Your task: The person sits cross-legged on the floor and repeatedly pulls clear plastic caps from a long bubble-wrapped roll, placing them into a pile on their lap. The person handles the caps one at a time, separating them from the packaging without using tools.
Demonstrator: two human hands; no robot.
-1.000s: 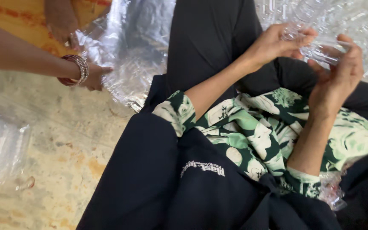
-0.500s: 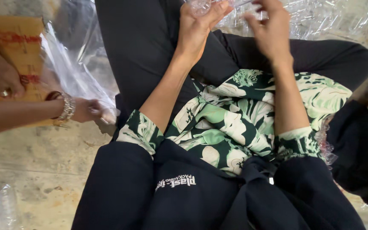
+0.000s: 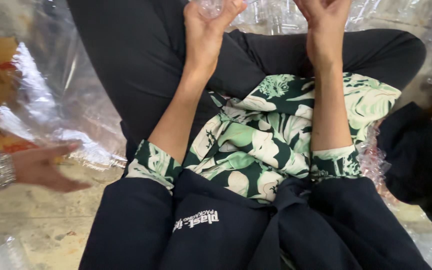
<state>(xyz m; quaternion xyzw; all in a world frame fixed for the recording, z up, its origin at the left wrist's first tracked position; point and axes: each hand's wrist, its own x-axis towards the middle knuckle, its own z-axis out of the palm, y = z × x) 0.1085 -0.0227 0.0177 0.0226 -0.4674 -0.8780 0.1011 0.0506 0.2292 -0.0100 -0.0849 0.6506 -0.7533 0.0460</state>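
Both my forearms reach forward over my lap, sleeves of a dark jacket and a green leaf-print shirt pushed up. My left hand is closed around a small clear plastic piece at the top edge of the view. My right hand is raised beside it, its fingers cut off by the frame, so what it holds is hidden. Black trousers cover my crossed legs beneath the hands.
Another person's hand with a silver bracelet rests at the left on a clear plastic sheet. More clear plastic pieces lie along the top right. A dark bundle sits at the right on the stone floor.
My hands have moved up to the top edge and leftward in view as my head tipped down. The other person's hand has dropped lower at the left.
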